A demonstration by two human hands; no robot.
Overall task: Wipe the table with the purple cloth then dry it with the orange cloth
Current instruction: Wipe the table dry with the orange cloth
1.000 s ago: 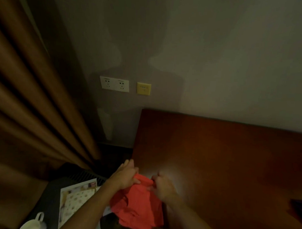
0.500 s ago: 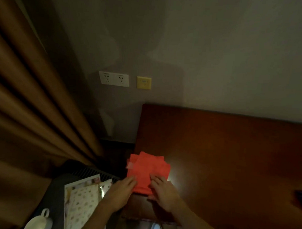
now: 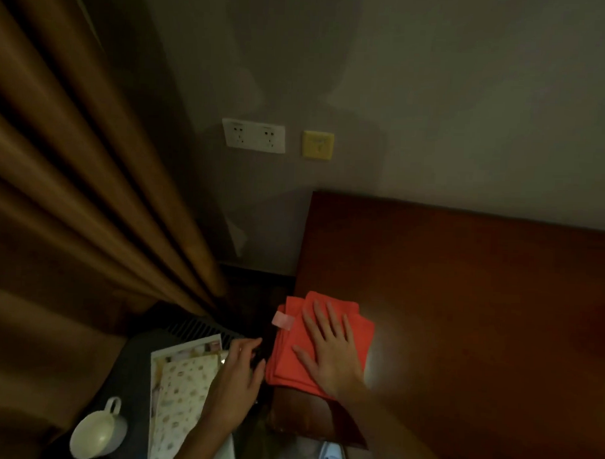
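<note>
The folded orange cloth (image 3: 286,352) lies on the near left corner of the dark red wooden table (image 3: 463,286), with a pale tag sticking out at its left edge. My right hand (image 3: 329,350) rests flat on the cloth, fingers straight and spread. My left hand (image 3: 235,381) hovers just left of the table edge, above the papers, fingers loosely bent and holding nothing. No purple cloth is in view.
A low dark stand at lower left carries patterned papers (image 3: 182,393) and a white cup (image 3: 96,435). Brown curtains (image 3: 73,187) hang on the left. Wall sockets (image 3: 253,135) and a yellow plate (image 3: 317,144) sit on the grey wall behind the table.
Both hands held the bunched cloth, then laid it folded on the table corner. Now the right hand lies flat on it and the left hand has let go and moved left.
</note>
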